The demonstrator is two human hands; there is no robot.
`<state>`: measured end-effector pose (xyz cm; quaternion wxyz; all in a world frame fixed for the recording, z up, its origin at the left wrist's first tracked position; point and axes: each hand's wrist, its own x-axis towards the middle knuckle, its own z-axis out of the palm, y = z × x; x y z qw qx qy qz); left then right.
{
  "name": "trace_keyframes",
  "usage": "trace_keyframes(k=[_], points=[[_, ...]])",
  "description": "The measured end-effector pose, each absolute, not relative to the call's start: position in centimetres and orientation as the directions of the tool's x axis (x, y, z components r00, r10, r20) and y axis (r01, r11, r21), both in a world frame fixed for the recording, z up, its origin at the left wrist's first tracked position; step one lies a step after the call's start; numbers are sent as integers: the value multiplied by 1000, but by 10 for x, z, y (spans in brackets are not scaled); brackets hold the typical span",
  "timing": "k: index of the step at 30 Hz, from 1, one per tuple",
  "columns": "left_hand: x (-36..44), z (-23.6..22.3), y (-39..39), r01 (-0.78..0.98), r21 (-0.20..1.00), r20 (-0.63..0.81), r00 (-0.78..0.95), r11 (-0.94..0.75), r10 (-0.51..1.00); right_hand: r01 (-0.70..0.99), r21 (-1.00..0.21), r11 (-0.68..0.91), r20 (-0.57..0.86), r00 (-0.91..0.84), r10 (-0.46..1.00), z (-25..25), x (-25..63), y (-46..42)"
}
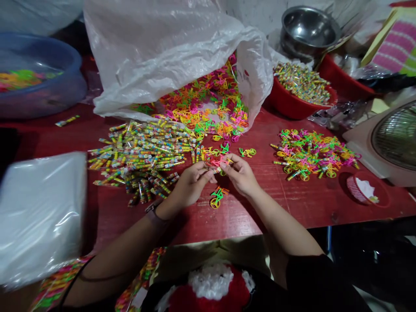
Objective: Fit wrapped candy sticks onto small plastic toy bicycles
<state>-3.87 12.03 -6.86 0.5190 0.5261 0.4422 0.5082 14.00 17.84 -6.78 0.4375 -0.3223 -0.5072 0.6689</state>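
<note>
Head view: the left hand (191, 184) and right hand (238, 174) both pinched a small plastic bicycle (218, 162), lying crosswise between them.

Left hand (191, 184), right hand (238, 175) pinch neon toy bicycle (218, 162).

Small neon plastic toy bicycle (218, 161)

Your table (260, 212) holds wrapped sticks (139, 156) at left, toy bikes (313, 154) at right, and a bowl (294, 106) behind those bikes.
</note>
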Motion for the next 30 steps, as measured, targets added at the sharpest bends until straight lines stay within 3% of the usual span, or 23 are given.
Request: trace_keyframes(k=[6, 11, 15, 20, 26, 30], points=[[-35, -66, 117, -73, 992, 105, 16, -104, 994, -411, -865, -287, -80, -452, 888, -57, 137, 170], [-32, -67, 117, -133, 985, 115, 6, -113, 993, -394, -826, -403, -133, -559, 818, -55, 135, 165], [-30, -65, 115, -240, 966, 102, -2, -100, 995, -396, -827, -399, -117, -573, 811, -53, 137, 165], [-29, -66, 113, -203, 976, 74, -34, -79, 997, -319, -903, -287, -65, -559, 826, -56, 135, 162], [-26, -76, 113, 11, 996, 85, -135, -84, 987, -106, -991, 81, 112, -325, 939, -68, 121, 159], [-20, -78, 112, 105, 985, 159, -209, -140, 965, -8, -979, 202, 197, -266, 944, -62, 127, 161]])
